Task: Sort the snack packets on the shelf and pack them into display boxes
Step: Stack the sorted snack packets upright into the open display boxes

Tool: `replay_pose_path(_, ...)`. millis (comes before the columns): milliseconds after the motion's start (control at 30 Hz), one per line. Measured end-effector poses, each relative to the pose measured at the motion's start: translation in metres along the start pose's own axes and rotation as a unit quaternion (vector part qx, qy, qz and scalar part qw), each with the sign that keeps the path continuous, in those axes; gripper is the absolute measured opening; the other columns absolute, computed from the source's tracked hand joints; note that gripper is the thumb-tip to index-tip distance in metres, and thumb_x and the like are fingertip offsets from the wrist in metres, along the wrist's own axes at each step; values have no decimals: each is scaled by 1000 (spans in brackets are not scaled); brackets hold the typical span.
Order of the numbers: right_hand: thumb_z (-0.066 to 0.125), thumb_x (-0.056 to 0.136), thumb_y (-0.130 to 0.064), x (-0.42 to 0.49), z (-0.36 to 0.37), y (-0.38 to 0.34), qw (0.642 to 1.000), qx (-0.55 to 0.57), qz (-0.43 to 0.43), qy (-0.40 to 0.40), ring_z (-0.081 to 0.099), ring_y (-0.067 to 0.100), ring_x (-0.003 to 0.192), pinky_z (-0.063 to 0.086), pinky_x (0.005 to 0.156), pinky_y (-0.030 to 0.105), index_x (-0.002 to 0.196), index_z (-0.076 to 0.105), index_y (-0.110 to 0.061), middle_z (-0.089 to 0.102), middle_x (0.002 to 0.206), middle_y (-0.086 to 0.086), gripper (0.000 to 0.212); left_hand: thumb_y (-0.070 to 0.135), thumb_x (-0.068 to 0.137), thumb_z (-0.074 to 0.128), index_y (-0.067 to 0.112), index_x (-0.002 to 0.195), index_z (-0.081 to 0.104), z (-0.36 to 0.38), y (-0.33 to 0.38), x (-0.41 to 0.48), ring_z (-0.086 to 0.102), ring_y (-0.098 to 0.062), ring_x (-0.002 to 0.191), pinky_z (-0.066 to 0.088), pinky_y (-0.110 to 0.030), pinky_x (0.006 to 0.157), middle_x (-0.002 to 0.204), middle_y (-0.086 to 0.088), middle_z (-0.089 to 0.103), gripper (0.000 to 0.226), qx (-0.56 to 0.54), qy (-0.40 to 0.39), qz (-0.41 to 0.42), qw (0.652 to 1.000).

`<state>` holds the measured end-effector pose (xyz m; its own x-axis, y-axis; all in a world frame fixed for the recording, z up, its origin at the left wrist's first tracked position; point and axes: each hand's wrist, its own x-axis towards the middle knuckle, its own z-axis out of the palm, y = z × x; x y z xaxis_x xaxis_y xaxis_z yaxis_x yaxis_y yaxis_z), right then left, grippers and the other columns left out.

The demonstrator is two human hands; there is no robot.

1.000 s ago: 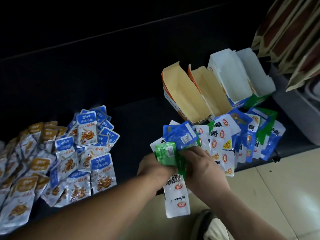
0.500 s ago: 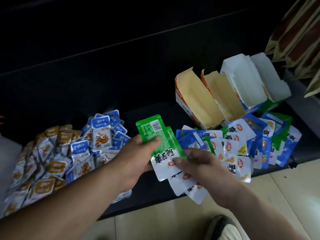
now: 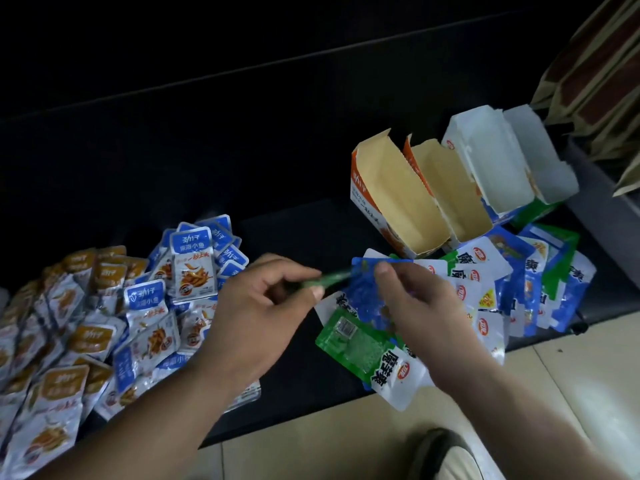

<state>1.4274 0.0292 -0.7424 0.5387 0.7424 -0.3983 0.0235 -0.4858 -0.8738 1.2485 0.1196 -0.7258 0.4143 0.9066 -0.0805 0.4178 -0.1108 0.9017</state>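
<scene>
My left hand (image 3: pixel 263 306) pinches a green packet (image 3: pixel 325 280) seen edge-on between thumb and fingers. My right hand (image 3: pixel 415 306) grips a fan of packets, a blue one (image 3: pixel 363 289) on top and a green-and-white one (image 3: pixel 367 351) hanging below. Both hands hover over the dark shelf (image 3: pixel 304 230). Behind them stand several open display boxes: two orange ones with tan insides (image 3: pixel 391 188) (image 3: pixel 446 181), then a white one (image 3: pixel 485 157) and another white one (image 3: pixel 540 150). A heap of blue, green and white packets (image 3: pixel 512 282) lies in front of the boxes.
A large pile of blue-labelled (image 3: pixel 190 265) and gold-labelled packets (image 3: pixel 62 341) covers the shelf's left side. Brown bags (image 3: pixel 595 64) hang at the upper right. Below the shelf edge is a tiled floor (image 3: pixel 571 393) with my shoe (image 3: pixel 446 459).
My left hand has pulled a green packet away from the bundle to the left and turned it edge-on. The right hand keeps the rest, now fanned lower.
</scene>
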Motion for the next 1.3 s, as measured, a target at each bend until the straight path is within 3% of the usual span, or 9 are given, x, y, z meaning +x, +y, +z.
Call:
replay_pose_path(133, 65, 98, -41, 2, -2, -15, 941, 241, 152, -183, 76, 34, 92, 62, 79, 44, 117, 71, -7, 77, 106, 20, 40, -10, 83, 77, 15, 97, 83, 10, -9, -14, 69, -10, 92, 52, -15, 78, 104, 12, 67, 29, 72, -48, 183, 979)
replay_pose_path(233, 73, 90, -7, 4, 2, -3, 954, 246, 107, -133, 74, 39, 102, 56, 98, 58, 124, 69, -13, 76, 109, 21, 34, -17, 87, 67, 13, 99, 81, 7, -18, -21, 68, -10, 106, 55, -18, 85, 120, 8, 64, 35, 99, -35, 209, 972)
replay_pose_path(433, 64, 91, 9, 2, 7, 8, 954, 267, 70, -119, 70, 43, 109, 52, 100, 63, 133, 62, -22, 76, 113, 19, 52, 29, 102, 64, 31, 115, 71, 14, 1, -23, 73, -2, 94, 62, -30, 87, 102, 12, 77, 15, -87, -71, -155, 981)
replay_pose_path(567, 61, 92, 10, 2, 12, 14, 956, 246, 81, -136, 69, 45, 111, 49, 102, 66, 127, 66, -14, 76, 112, 19, 43, 23, 100, 67, 25, 95, 78, 18, -1, -20, 74, -8, 80, 58, -27, 68, 85, 6, 78, 12, -122, -33, -151, 980)
replay_pose_path(800, 63, 93, 10, -1, 10, 17, 970, 194, 93, -113, 76, 36, 92, 58, 92, 57, 117, 71, -13, 78, 97, 17, 34, 19, 96, 72, 25, 105, 78, 21, -7, -14, 76, -14, 96, 62, -41, 89, 99, 4, 80, 13, -205, 22, -199, 958)
replay_pose_path(967, 61, 98, 5, -6, 22, 18, 979, 136, 73, -134, 76, 36, 93, 60, 91, 56, 121, 71, -21, 79, 97, 15, 37, 23, 99, 68, 30, 107, 75, 26, -6, -16, 75, -3, 90, 59, -21, 74, 97, 12, 79, 13, -185, -2, -192, 964)
replay_pose_path(1100, 68, 96, -4, 2, 24, 13, 984, 116, 34, -130, 76, 28, 90, 64, 79, 40, 126, 70, -25, 79, 96, 8, 37, 21, 94, 76, 31, 107, 74, 22, -8, -7, 77, -8, 87, 62, -35, 79, 96, 9, 79, 16, -152, -3, -216, 965)
replay_pose_path(1233, 73, 94, -20, 19, 10, 11, 998, -25, -46, -25, 71, 0, 85, 60, 80, 25, 108, 76, -32, 77, 88, -11, 18, 11, 94, 75, 27, 107, 71, 22, -24, 33, 77, -11, 82, 61, -32, 67, 98, 5, 77, 21, -120, 49, -249, 960)
replay_pose_path(1300, 70, 95, -22, 24, 1, 16, 992, -87, -83, 27, 69, 4, 85, 58, 79, 34, 98, 69, -42, 74, 93, -13, 20, 7, 95, 73, 19, 111, 69, 26, -31, 64, 77, -19, 85, 63, -34, 67, 101, -3, 76, 21, -161, 74, -280, 944)
